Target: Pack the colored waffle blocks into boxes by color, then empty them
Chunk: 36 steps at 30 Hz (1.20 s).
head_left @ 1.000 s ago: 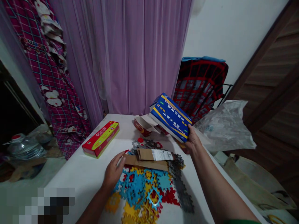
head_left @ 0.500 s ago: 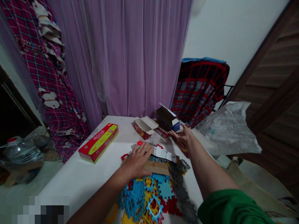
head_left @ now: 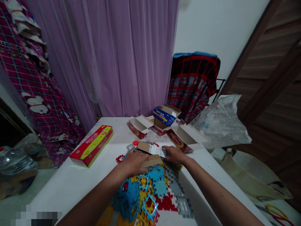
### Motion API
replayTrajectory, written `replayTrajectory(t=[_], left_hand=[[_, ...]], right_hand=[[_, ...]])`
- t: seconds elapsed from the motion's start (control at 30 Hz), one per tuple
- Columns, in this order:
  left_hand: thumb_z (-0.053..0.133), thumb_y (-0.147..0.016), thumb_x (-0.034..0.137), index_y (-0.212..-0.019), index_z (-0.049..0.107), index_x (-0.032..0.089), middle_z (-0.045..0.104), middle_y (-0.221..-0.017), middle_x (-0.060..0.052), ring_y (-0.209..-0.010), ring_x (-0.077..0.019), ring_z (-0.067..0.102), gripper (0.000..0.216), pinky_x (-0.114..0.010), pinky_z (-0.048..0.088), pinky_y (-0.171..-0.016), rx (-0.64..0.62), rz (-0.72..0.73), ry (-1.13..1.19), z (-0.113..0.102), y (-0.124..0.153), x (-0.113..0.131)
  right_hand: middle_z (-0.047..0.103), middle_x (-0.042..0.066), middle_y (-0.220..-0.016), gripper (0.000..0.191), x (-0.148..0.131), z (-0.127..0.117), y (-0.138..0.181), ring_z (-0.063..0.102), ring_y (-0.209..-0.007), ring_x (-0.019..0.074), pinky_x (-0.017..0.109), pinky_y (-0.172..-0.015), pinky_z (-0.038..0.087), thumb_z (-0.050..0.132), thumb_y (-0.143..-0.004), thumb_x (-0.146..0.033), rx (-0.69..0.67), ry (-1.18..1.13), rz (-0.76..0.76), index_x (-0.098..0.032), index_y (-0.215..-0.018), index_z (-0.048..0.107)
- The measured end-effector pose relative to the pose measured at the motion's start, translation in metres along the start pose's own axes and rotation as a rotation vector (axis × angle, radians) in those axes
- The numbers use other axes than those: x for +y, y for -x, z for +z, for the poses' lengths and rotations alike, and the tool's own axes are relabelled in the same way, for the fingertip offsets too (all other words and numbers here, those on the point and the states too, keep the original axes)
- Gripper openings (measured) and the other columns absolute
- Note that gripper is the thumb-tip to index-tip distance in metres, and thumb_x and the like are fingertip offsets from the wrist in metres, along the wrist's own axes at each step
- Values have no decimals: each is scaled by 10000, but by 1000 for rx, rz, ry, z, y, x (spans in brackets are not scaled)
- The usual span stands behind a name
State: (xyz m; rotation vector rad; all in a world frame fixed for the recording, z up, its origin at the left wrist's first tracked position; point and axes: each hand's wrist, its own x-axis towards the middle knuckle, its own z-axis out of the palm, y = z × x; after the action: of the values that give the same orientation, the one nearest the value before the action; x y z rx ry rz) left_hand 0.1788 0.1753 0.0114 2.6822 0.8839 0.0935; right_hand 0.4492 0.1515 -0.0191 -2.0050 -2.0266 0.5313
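Note:
Both hands are at a small open cardboard box (head_left: 151, 160), with brown inner flaps and a white printed label, lying on a pile of plastic puzzle-like pieces (head_left: 162, 185). My left hand (head_left: 134, 162) grips its left side, the thumb along the near flap. At the right end, my right hand (head_left: 174, 154) is closed round the edge by the label. The pieces are blue, yellow, red and grey, with toothed edges, and spread toward me under the forearms. What lies inside the box is mostly hidden by its flaps and my fingers.
A closed red and yellow box (head_left: 92, 146) lies on the white table (head_left: 58, 185) at left. Open maroon boxes (head_left: 138, 128) stand at the back, with a blue box (head_left: 164, 115) leaning among them. A clear plastic bag (head_left: 221, 122) hangs over the right edge.
My right hand has come back from the blue box at the rear and taken hold of the cardboard box's right end. The blue box now sits differently, its printed side showing. My view shifted right.

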Motion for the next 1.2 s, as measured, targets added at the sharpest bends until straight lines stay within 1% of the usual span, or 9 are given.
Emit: replayTrajectory(t=[0.1,0.23,0.37,0.57,0.67,0.8,0.93,1.03,1.2], left_hand=[[673,-751,364,-1220,608,285,663,-1236,-71,-1176,-308,575,480,-523,263,-1104,-26,-21,18,-5,0,-2],[676,-726,395,-1254,583,226,635,-1251,-108,-1171,-316,561,562,-462,386,-1020,21,-37,23,-11,1,-2],[640,-729,321,-1228,582,236,627,-1234,-82,-1133,-281,576,509,-394,437,-971,64,-17,8,-8,5,5],[607,-729,249,-1222,562,234,588,-1287,-78,-1193,-271,531,496,-411,400,-1023,92,-29,-43,-6,15,18],[604,-733,232,-1225,544,235,568,-1322,-69,-1217,-256,510,495,-404,381,-1040,79,-48,-77,-10,20,21],[607,-731,212,-1236,526,234,551,-1347,-67,-1238,-248,489,512,-399,354,-1066,96,-33,-100,-10,25,19],[610,-738,221,-1250,504,232,558,-1333,-67,-1232,-249,492,523,-406,349,-1076,91,26,-81,-7,24,28],[596,-769,262,-1214,523,222,597,-1275,-62,-1181,-237,534,453,-372,388,-1039,30,69,-40,-10,20,45],[494,-873,300,-1125,582,241,691,-1093,-44,-1011,-214,637,274,-304,472,-866,-39,44,-73,-18,16,67]], right_hand=[[699,127,-1127,563,1,-3,0,635,-1036,293,383,-911,446,633,-668,-213,103,-79,26,-186,-1231,634],[731,84,-896,412,12,-5,4,670,-813,229,331,-752,492,504,-778,-256,228,-266,71,-150,-1142,667],[731,79,-961,335,14,5,16,667,-849,224,332,-772,492,517,-794,-348,310,-348,115,-185,-1018,704],[707,112,-1114,631,-7,17,24,639,-1031,285,368,-828,467,677,-695,-498,139,-34,233,-230,-1260,594],[700,120,-1131,582,-16,18,19,633,-1055,295,362,-824,464,683,-691,-369,119,3,261,-220,-1247,606],[722,87,-1081,427,-15,14,16,665,-979,245,301,-761,475,615,-721,-223,146,-66,282,-203,-1144,668],[728,27,-1062,353,-14,7,29,655,-960,196,267,-767,475,532,-813,-253,223,-129,239,-242,-1139,665],[735,9,-1005,310,-24,3,49,649,-908,191,267,-761,469,498,-837,-260,272,-195,121,-249,-1086,683],[729,-13,-842,283,-43,-10,89,638,-774,165,246,-696,441,458,-863,-276,251,-221,-38,-257,-999,706]])
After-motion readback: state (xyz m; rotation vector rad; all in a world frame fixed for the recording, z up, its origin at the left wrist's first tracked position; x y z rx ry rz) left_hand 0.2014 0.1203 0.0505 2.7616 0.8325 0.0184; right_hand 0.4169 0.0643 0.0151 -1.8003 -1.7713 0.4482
